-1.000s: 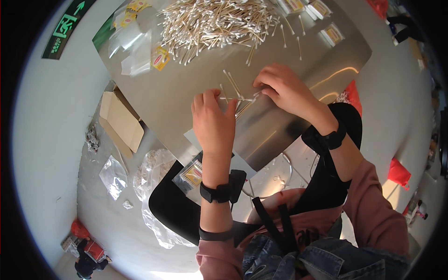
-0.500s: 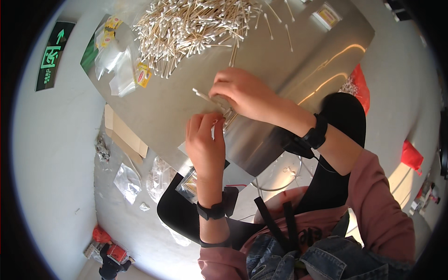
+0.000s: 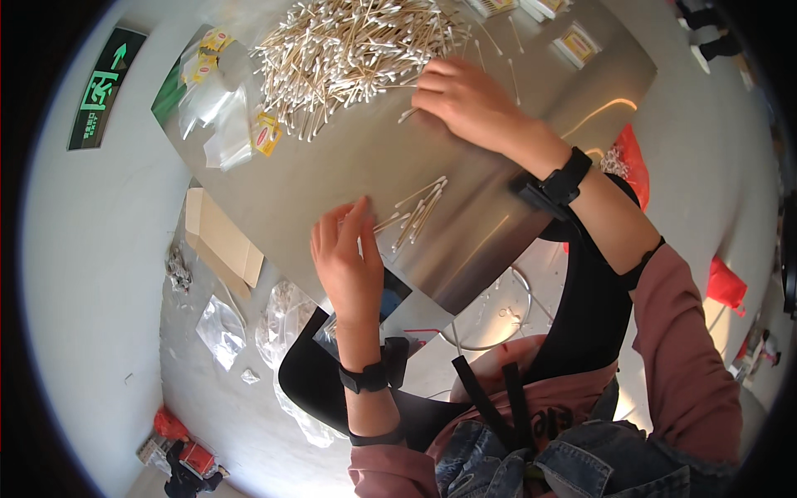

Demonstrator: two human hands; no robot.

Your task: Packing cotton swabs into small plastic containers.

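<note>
A large heap of cotton swabs [image 3: 349,62] lies at the far side of the metal table [image 3: 332,170]. At its near right edge my right hand [image 3: 465,98] bends its fingers down around a swab; a white tip juts out below them, and the fingertips are partly hidden. Nearer me, a small loose bunch of swabs [image 3: 426,212] rests on the bare metal. Just left of that bunch is my left hand [image 3: 347,257], index finger stretched out and thumb apart. One swab end shows beside its fingers; whether they touch it is unclear.
Clear plastic bags [image 3: 224,124] and yellow labels [image 3: 266,134] lie left of the heap. A small yellow-labelled pack [image 3: 576,45] sits at the far right. Below the table's left edge stands an open cardboard box [image 3: 217,236]. A red bag [image 3: 633,162] hangs by the right edge.
My right hand has moved away from the small bunch, up and right to the heap's edge. My left hand has drawn slightly left and down, leaving the bunch in plain sight.
</note>
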